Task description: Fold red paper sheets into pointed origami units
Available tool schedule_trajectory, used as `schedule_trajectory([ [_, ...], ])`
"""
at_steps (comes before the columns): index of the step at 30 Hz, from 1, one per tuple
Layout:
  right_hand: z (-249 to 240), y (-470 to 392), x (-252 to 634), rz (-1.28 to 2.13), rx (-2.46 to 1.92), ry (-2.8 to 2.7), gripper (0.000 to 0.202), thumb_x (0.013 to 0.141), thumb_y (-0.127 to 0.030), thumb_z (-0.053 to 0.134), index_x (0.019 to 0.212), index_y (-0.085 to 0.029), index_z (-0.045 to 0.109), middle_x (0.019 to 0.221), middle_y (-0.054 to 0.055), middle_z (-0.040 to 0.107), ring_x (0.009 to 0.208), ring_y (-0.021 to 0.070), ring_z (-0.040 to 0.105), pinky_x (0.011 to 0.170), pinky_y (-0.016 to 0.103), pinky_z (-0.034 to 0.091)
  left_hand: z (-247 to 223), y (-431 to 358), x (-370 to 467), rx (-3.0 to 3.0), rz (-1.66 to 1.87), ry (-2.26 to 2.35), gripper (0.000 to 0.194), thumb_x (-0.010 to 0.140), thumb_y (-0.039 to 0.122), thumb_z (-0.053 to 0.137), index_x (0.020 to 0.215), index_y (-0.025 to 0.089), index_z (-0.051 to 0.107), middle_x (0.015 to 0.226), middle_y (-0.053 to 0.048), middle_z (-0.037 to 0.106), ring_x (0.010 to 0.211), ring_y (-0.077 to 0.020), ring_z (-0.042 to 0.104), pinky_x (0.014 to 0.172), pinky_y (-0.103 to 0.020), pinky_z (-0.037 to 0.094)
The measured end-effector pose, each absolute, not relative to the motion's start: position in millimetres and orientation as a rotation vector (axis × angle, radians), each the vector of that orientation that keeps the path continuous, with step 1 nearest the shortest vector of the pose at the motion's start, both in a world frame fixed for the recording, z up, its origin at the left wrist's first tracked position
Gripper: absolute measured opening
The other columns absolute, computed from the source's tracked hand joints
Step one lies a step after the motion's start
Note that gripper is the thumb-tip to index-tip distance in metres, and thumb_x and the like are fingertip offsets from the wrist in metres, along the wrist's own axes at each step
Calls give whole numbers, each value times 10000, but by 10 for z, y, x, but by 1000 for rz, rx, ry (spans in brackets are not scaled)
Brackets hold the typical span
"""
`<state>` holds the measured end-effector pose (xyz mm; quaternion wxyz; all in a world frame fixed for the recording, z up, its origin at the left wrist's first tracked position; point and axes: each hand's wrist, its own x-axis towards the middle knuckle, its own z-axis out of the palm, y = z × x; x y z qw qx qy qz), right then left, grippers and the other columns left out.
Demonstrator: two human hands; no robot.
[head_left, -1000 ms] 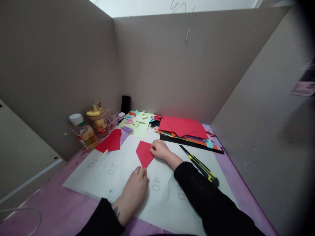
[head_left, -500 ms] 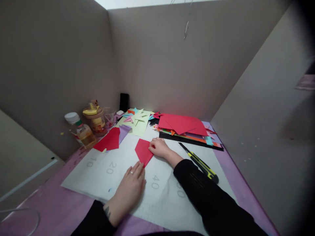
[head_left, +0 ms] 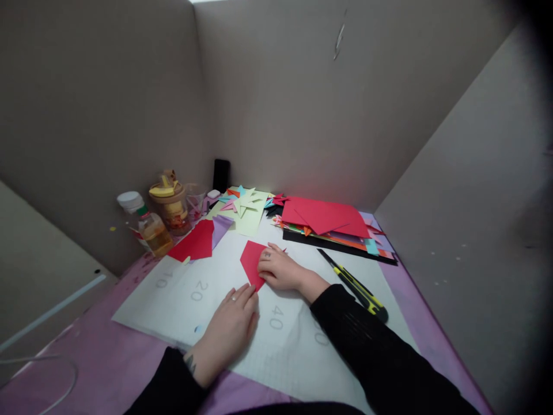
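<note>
A folded piece of red paper (head_left: 251, 257) lies on the white numbered sheet in front of me. My right hand (head_left: 280, 270) rests over its right side, fingers curled down onto the paper and hiding that edge. At the paper's near corner, my left hand (head_left: 231, 320) lies flat with fingers stretched out, the fingertips touching it. A ring shows on one left finger. To the right of my right hand lies a black and yellow utility knife (head_left: 356, 288), its dark blade pointing away from me.
Red sheets (head_left: 324, 214) top a paper stack at the back right. Folded paper stars (head_left: 247, 202) lie at the back, beside a black phone-like object (head_left: 222, 175). A bottle (head_left: 153, 230), a lidded cup (head_left: 170, 204) and a red paper scrap (head_left: 194, 242) are left. Grey panels enclose the table.
My right hand has slid toward me along the red paper's right side, its fingers more curled. The left hand stays at the near corner. The camera view has tilted slightly.
</note>
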<state>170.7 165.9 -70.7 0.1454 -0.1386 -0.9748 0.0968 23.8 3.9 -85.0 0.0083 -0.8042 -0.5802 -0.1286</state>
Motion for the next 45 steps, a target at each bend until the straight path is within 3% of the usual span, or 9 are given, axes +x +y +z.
schedule_trajectory([
  [3,-698,1655,1684,266,-413,-2876,114,833,-189,503,791,-194,609,833,54,600,903,213,480,916,385,291,-837,14,229,-2536,-446,-1852,295,869,144,452,1143,125,559,1285,-144,575,1224,-277,501,1016,-496,416],
  [6,-690,1654,1666,236,-411,-2926,107,814,-168,501,789,-192,602,832,53,596,894,214,469,871,374,277,-839,14,216,-2547,-487,-1872,282,869,155,453,1130,125,554,1268,-144,581,1220,-268,499,1026,-488,406],
  [11,-708,1654,1650,209,-405,-2944,118,821,-168,486,792,-191,597,830,51,598,879,213,468,858,378,252,-851,56,209,-2473,-456,-1900,430,885,218,463,1298,103,472,1328,-168,530,1236,-297,476,1018,-494,407],
  [19,-700,1679,1609,194,-520,-2943,152,873,-230,477,805,-173,601,887,72,617,905,218,471,845,383,237,-866,85,224,-2527,-452,-1814,355,872,169,453,1200,74,550,1282,-177,568,1222,-278,493,1012,-451,424],
  [25,-713,1684,1576,189,-537,-2956,148,868,-224,483,795,-174,601,890,69,625,916,218,475,832,377,241,-876,88,246,-2517,-480,-1828,463,895,216,442,1344,105,431,1277,-166,556,1176,-282,513,979,-462,447],
  [45,-719,1661,1536,194,-592,-2995,138,857,-218,481,828,-178,610,939,81,628,941,240,471,829,399,262,-935,97,287,-2485,-332,-1780,417,893,213,435,1269,51,509,1287,-220,558,1211,-306,516,972,-444,459],
])
